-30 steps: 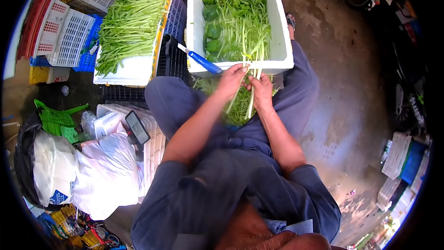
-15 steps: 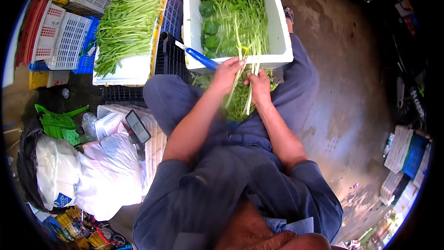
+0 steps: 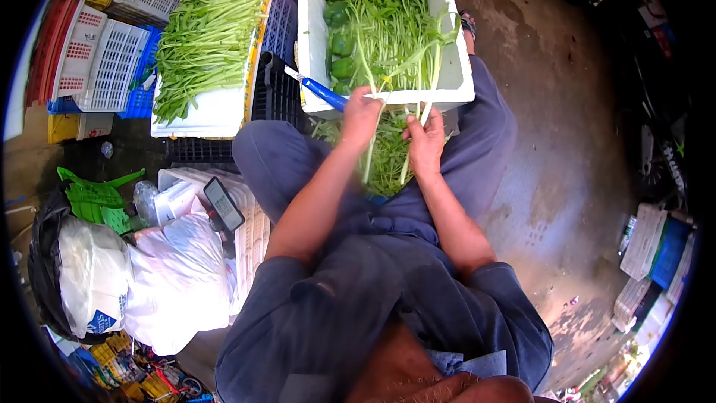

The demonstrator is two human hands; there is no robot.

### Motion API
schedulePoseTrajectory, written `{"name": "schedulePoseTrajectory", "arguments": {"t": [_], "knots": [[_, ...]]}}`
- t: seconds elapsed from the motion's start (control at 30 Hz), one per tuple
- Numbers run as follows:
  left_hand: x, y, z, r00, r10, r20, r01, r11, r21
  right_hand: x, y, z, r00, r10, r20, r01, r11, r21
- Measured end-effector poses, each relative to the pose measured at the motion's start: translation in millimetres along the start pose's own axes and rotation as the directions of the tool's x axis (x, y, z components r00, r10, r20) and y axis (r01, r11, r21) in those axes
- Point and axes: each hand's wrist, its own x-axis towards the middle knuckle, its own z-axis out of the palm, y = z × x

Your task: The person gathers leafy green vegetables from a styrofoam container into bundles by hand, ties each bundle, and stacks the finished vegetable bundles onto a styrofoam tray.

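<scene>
- The left hand [image 3: 361,119] pinched the left stalk [image 3: 368,158], its fingers closed and partly hidden from the camera.
- The right hand [image 3: 426,148], at about four o'clock from the left, pinched the right stalk [image 3: 405,169] between thumb and fingers.
- The hands stood apart, with a narrow gap between them.
- Both stalks ran roughly from twelve to six o'clock, their leafy tops over the box [image 3: 440,97] and their pale ends over the pile [image 3: 388,173] between the legs.
- The box, white foam, sat at twelve o'clock from the hands. Inside it lay greens [image 3: 391,37], with round green fruits [image 3: 343,45] in a row along its nine o'clock wall.
- The knife [image 3: 324,94] lay at ten o'clock from the left hand, by the box's seven o'clock corner, its blade pointing away from the hand. I cannot tell whether hand and handle touched.
- The tray [image 3: 198,121] stood at ten o'clock from the hands, bearing a thick layer of stalks [image 3: 212,41] laid side by side.
- A black crate [image 3: 270,97] showed between tray and box.
- At eight o'clock were a phone [image 3: 224,204] and, farther off, a white bag [image 3: 179,276].
- A sandalled foot [image 3: 468,24] showed at one o'clock, beside the box.
</scene>
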Motion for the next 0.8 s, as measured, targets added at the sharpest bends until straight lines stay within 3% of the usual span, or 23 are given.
{"name": "schedulePoseTrajectory", "arguments": {"t": [0.1, 0.27, 0.33, 0.47, 0.53, 0.67, 0.8], "knots": [[0.4, 51.0, -13.5, 0.994, -0.110, -0.028, 0.105, 0.986, -0.128, 7.9, 0.5, -9.8, 1.000, 0.019, -0.020, -0.019, 1.000, -0.001], [19.0, 48.9, -36.7, 0.977, -0.005, -0.212, -0.071, 0.934, -0.351, 22.1, -4.4, -29.6, 0.990, 0.052, -0.128, -0.049, 0.998, 0.026], [21.5, 50.6, -39.6, 0.987, 0.007, -0.162, -0.060, 0.945, -0.323, 20.7, -9.7, -29.6, 0.993, 0.019, -0.114, -0.019, 1.000, 0.000], [7.2, 45.7, -15.8, 0.993, -0.086, -0.082, 0.083, 0.996, -0.045, 10.1, -13.8, -12.1, 0.999, -0.040, -0.013, 0.039, 0.998, -0.052], [1.5, 32.5, -7.6, 0.996, -0.033, 0.087, 0.036, 0.999, -0.039, 1.5, -11.6, -3.8, 0.998, -0.053, 0.044, 0.057, 0.993, -0.100], [-7.8, 17.7, 6.9, 0.989, -0.080, 0.127, 0.104, 0.976, -0.193, -12.8, 5.7, 3.2, 0.993, 0.009, 0.115, 0.016, 0.978, -0.207], [-9.0, 7.1, 4.8, 0.975, -0.126, 0.183, 0.170, 0.953, -0.250, -19.5, 8.7, 11.3, 0.985, -0.045, 0.166, 0.109, 0.910, -0.400]]}}
